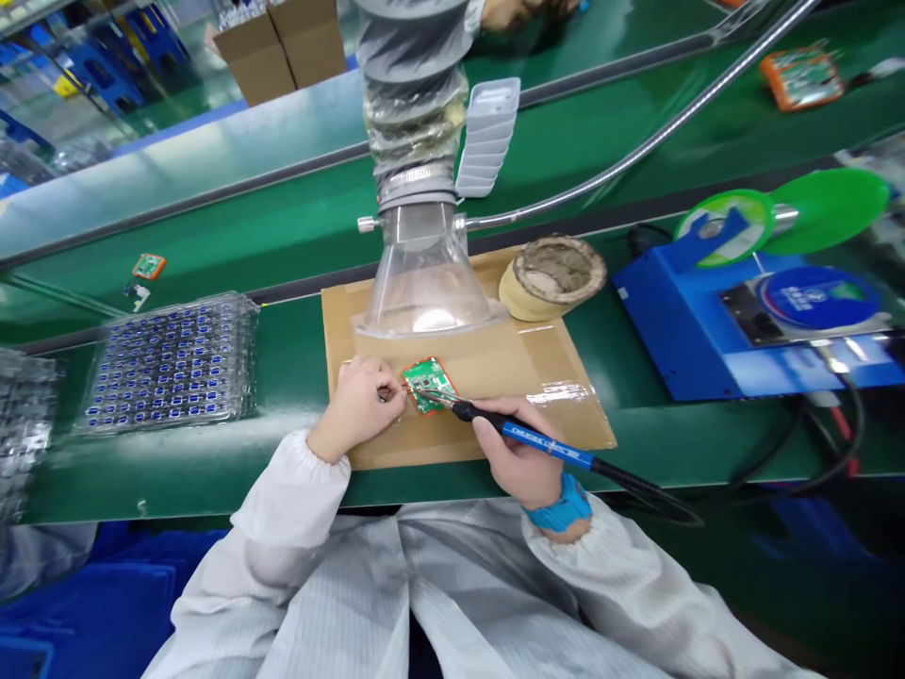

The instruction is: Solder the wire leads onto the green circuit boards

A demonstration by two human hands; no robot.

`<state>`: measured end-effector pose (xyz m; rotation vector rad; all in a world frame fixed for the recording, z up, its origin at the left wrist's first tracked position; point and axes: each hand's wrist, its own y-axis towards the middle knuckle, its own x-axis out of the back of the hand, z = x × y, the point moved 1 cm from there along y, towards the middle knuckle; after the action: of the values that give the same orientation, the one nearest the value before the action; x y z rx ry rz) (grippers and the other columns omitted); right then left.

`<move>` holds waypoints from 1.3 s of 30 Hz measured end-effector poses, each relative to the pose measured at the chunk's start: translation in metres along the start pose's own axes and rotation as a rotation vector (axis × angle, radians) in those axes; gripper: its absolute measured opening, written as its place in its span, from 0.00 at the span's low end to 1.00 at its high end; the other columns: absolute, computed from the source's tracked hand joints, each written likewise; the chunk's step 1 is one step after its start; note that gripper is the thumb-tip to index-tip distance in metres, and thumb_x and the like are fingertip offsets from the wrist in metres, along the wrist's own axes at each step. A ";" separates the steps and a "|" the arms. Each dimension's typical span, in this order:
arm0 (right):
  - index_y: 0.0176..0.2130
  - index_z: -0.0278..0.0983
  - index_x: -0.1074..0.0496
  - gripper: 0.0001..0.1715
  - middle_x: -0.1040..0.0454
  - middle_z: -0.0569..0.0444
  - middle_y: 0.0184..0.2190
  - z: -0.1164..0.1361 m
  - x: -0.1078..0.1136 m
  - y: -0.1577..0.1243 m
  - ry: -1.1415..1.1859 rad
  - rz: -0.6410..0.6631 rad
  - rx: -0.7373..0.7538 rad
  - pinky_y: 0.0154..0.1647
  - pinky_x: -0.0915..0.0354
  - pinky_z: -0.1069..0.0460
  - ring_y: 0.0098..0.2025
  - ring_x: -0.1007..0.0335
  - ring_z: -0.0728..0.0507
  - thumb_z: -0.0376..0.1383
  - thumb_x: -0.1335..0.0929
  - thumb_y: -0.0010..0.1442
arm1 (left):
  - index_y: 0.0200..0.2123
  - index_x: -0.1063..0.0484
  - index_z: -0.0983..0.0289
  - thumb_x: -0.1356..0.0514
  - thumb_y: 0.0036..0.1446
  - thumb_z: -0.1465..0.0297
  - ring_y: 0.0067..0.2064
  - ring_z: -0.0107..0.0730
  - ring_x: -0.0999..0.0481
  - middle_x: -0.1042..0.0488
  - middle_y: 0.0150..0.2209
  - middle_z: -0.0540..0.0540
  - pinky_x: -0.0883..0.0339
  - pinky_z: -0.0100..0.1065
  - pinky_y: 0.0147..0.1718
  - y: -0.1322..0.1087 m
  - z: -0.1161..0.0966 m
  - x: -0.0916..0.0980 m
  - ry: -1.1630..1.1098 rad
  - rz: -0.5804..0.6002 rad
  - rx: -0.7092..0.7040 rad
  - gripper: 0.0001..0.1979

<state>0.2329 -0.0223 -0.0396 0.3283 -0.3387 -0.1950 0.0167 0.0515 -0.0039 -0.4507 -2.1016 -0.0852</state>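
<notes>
White coat [353, 604] cloth fills the bottom of the frame. Right of centre, the right hand [523, 457] grips a blue-and-black soldering iron [534, 437], its tip over the green circuit board [439, 373] at the middle of the frame. Left of that board, the left hand [364, 401] is curled, thumb and finger pinched at its edge; anything between them is too small to tell. Cardboard [566, 377] lies underneath, with a clear hood [424, 283] above.
</notes>
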 end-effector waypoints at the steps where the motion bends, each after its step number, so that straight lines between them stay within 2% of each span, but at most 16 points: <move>1: 0.40 0.42 0.24 0.04 0.19 0.54 0.34 0.001 0.000 0.001 -0.006 0.002 0.003 0.34 0.27 0.51 0.35 0.20 0.43 0.35 0.28 0.62 | 0.25 0.27 0.63 0.37 0.58 0.73 0.42 0.37 0.31 0.24 0.36 0.53 0.41 0.42 0.47 0.000 0.000 0.000 0.001 -0.001 -0.006 0.09; 21: 0.38 0.41 0.26 0.04 0.20 0.56 0.31 0.010 0.000 0.005 -0.049 -0.002 0.067 0.32 0.28 0.53 0.31 0.22 0.46 0.33 0.28 0.60 | 0.24 0.26 0.62 0.36 0.56 0.75 0.41 0.36 0.31 0.25 0.34 0.52 0.42 0.42 0.46 0.000 0.001 -0.002 -0.016 -0.020 -0.013 0.08; 39: 0.37 0.41 0.25 0.02 0.20 0.54 0.31 0.011 0.002 0.005 -0.034 0.015 0.031 0.32 0.27 0.50 0.31 0.22 0.44 0.37 0.29 0.60 | 0.24 0.27 0.62 0.37 0.56 0.74 0.42 0.37 0.31 0.25 0.35 0.52 0.41 0.43 0.47 0.001 0.001 -0.001 -0.022 -0.009 0.001 0.09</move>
<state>0.2310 -0.0208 -0.0271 0.3528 -0.3776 -0.1808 0.0166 0.0525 -0.0056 -0.4432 -2.1253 -0.0853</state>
